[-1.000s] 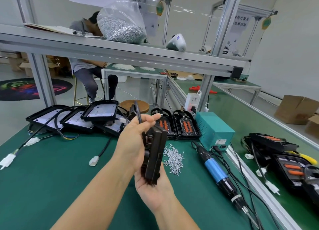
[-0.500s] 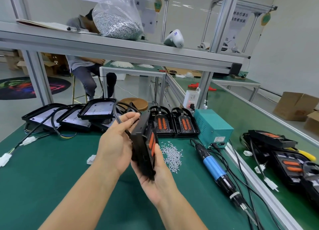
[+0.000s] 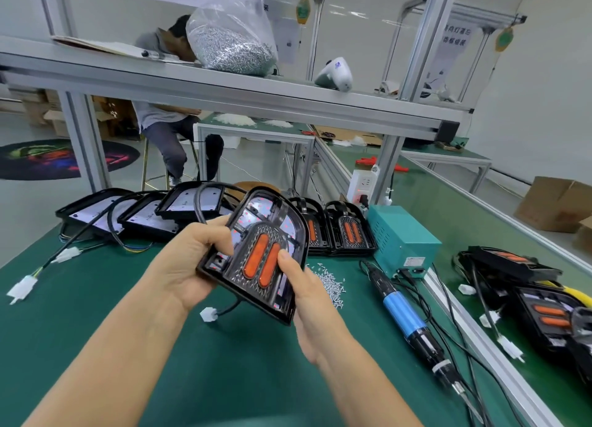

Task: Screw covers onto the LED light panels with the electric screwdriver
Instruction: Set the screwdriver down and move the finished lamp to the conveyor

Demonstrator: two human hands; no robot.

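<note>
Panel [image 3: 256, 253] has swung round since 1 s ago: was edge-on, now face w/ two orange lenses toward camera, held tilted above mat [image 3: 96, 314]. L hand [image 3: 192, 266] grips its 9 o'clock edge, fingers curled round. R hand [image 3: 307, 298] clasps the 4 o'clock edge, thumb on face. Screws [image 3: 330, 282] at 3 o'clock on mat. Driver [image 3: 403, 314] beyond them, untouched. Bare panels [image 3: 144, 212] at 10 o'clock.

Two bare forearms, no sleeves in view. Left hand [image 3: 192, 263] and right hand [image 3: 309, 301] ungloved. No rings, watch or bands seen on fingers or wrists. Short, unpainted nails. Rest of body out of frame.
</note>
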